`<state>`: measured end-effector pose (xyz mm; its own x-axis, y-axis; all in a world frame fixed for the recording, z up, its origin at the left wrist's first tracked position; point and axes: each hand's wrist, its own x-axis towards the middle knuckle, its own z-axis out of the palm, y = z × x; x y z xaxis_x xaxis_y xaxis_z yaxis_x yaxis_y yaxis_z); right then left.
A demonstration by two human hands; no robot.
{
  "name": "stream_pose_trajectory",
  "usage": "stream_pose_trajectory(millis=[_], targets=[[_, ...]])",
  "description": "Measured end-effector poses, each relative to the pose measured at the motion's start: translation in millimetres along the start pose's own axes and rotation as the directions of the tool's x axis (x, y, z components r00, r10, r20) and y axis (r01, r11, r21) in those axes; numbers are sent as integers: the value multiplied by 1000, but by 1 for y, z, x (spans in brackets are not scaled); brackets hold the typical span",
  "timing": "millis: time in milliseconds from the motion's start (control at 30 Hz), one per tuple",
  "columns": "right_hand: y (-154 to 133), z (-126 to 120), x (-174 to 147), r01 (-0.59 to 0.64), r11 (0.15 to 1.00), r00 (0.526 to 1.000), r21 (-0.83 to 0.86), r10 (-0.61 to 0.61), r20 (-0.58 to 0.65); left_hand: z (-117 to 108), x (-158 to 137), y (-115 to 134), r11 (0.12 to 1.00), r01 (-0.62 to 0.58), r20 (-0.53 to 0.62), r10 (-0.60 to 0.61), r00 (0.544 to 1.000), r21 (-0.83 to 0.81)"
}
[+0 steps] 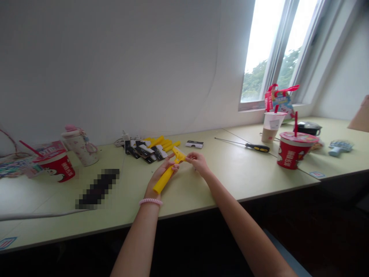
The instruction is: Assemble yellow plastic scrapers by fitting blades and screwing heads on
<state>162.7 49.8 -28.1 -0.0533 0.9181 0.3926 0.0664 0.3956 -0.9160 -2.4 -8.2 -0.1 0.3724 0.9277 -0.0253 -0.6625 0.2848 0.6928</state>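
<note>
Above the front part of the table, my left hand [158, 174] is closed round a yellow scraper [164, 181]. Its thick handle slants down toward me, and its flared head points away. My right hand [198, 162] pinches the right corner of that head between thumb and fingers; anything small inside the pinch is hidden. Just beyond my hands lies a pile of black-and-white cards [147, 151] with several yellow handles [160, 142] on and behind it. One more black-and-white card [195, 144] lies apart, to the right of the pile.
A screwdriver [257, 147] lies to the right, near a red cup [291, 154] with a straw and a paler cup [271, 127]. Leftward are another red cup [62, 167], a bottle [79, 146] and a pixelated dark object [98, 190]. The table's front edge [201, 210] runs below my forearms.
</note>
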Motion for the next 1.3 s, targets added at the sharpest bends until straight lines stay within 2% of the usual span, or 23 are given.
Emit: stream_pose_trajectory(millis=[133,367,467,533,633,733,800,867,900,933,1000,1067,1100,1200,1300], targets=[[-2,-1,-2,-47,999,999,10,47,9,-2,1,0,1000,6,4,-6,1000,17],[-4,-1,0,-11,997,1000,-80,11,4,-8,4,1,999,7,-20,-8,1000,-49],[-5,-3,0,-8,962,995,-272,-19,-94,-12,8,1,996,-5,-74,-2,997,-88],[-6,-5,-3,-56,871,983,-488,-38,-181,-15,11,2,994,-17,-117,4,993,-109],[-7,-6,-10,-173,647,975,-743,4,-224,-18,15,2,989,-58,-171,34,985,-134],[-7,-5,-15,-216,459,976,-862,92,-195,-19,17,3,984,-92,-208,59,976,-151],[-6,-6,-16,-218,414,976,-884,106,-191,-19,18,4,981,-102,-220,64,973,-166],[-7,-9,-15,-234,431,972,-872,112,-205,-17,18,5,979,-108,-230,67,971,-172],[-8,-12,-14,-250,470,968,-846,116,-222,-17,18,5,979,-112,-238,69,969,-171],[-9,-15,-12,-266,532,963,-804,114,-244,-16,18,5,979,-115,-251,70,966,-168],[-12,-21,-9,-246,711,955,-658,62,-289,-14,17,4,981,-117,-278,70,958,-156],[-15,-25,-6,-128,881,938,-456,-42,-343,-14,17,4,983,-117,-294,71,953,-141],[-17,-26,-4,-49,931,925,-361,-94,-368,-14,17,4,984,-115,-297,71,952,-134],[-21,-26,-3,125,976,895,-179,-189,-405,-15,17,3,988,-108,-303,69,950,-114],[-23,-24,-4,182,972,901,-146,-224,-372,-15,17,2,991,-98,-306,65,950,-94]])
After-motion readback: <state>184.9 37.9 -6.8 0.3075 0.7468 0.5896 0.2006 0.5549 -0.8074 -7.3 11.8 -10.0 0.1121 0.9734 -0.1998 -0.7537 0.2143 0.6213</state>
